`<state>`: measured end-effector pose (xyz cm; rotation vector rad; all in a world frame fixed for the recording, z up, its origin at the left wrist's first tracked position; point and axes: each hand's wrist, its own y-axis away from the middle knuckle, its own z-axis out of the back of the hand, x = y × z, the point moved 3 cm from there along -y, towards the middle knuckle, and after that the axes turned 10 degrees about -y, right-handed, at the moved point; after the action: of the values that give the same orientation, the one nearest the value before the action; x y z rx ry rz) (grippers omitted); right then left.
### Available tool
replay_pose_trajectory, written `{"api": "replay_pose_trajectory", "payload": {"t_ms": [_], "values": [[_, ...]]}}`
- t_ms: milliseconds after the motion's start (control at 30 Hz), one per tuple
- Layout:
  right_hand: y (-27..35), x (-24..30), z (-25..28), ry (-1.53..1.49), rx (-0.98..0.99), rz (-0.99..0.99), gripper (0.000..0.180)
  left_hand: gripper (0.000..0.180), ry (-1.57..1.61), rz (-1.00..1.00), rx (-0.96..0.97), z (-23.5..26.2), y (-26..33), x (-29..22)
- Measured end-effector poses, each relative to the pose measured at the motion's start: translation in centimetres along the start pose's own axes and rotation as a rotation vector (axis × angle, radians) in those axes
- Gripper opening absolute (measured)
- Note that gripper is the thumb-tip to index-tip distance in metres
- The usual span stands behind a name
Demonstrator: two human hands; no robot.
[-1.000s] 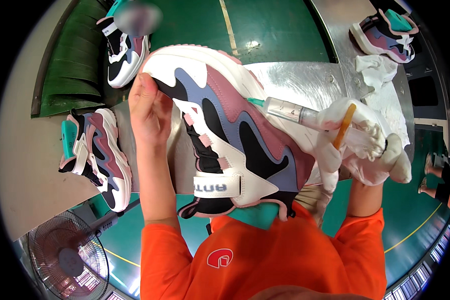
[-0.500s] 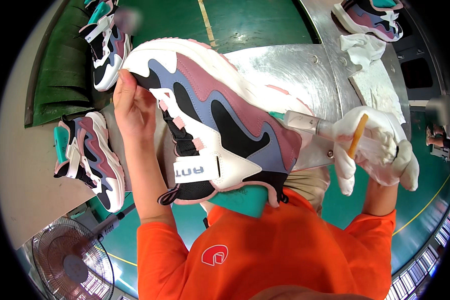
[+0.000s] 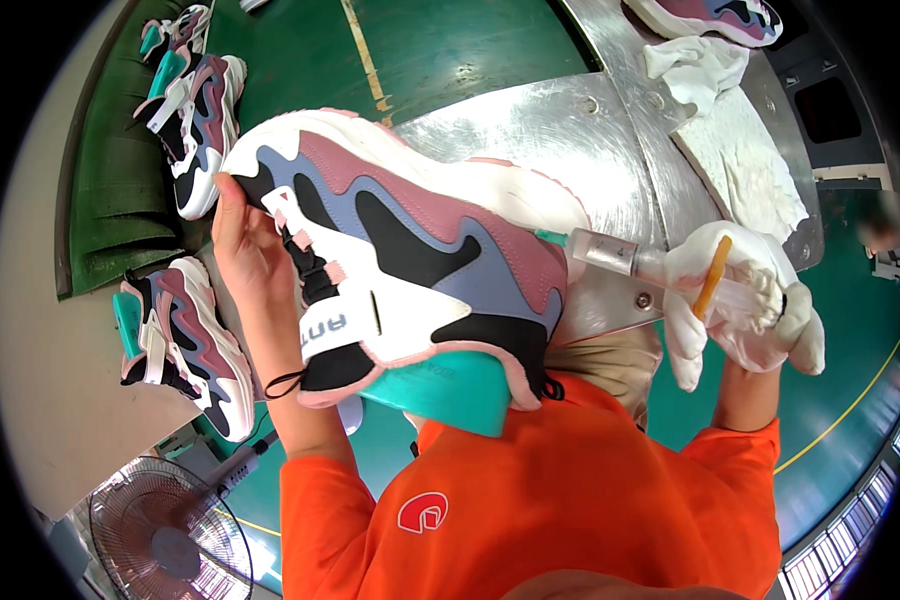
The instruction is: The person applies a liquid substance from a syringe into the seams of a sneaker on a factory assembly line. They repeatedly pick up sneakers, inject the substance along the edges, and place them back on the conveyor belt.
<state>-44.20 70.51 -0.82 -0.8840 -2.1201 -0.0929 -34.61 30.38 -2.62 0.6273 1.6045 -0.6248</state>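
From here I see the shoe (image 3: 410, 240) between the person's two hands, held over the near part of the metal table (image 3: 510, 115). Its toe is far left, its heel near right, and a teal insert (image 3: 440, 390) fills the opening on the near side, close to the orange shirt (image 3: 560, 490).

The bare left hand (image 3: 253, 245) pinches the toe, thumb against its edge; the other fingers are partly hidden behind the shoe. The gloved right hand (image 3: 740, 295), right of the heel, is curled around a syringe (image 3: 605, 252), with an orange stick (image 3: 713, 278) among its fingers. The syringe's green tip points left at the sole; whether it touches, I can't tell.

A white cloth (image 3: 740, 165) lies beyond the right hand. A second shoe (image 3: 195, 345) sits left of the left forearm.
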Motion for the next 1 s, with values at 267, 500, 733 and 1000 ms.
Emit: {"api": "replay_pose_trajectory", "payload": {"t_ms": [267,500,733,1000], "values": [[4.1,-1.4,-0.4,-0.052,-0.098,0.126,0.031,0.054,-0.113,0.096,0.065,2.4,-0.6,0.4],[6.9,-4.1,-1.6,-0.094,-0.170,0.206,0.029,0.036,-0.076,0.270,0.234,-0.5,4.8,-1.9],[9.6,-5.7,-4.1,-0.110,-0.226,0.283,0.027,0.036,-0.200,0.151,0.304,0.1,6.2,-3.7],[11.7,-6.5,-7.6,-0.097,-0.276,0.368,0.025,0.036,-0.465,0.029,0.474,0.6,4.3,-5.4]]}}
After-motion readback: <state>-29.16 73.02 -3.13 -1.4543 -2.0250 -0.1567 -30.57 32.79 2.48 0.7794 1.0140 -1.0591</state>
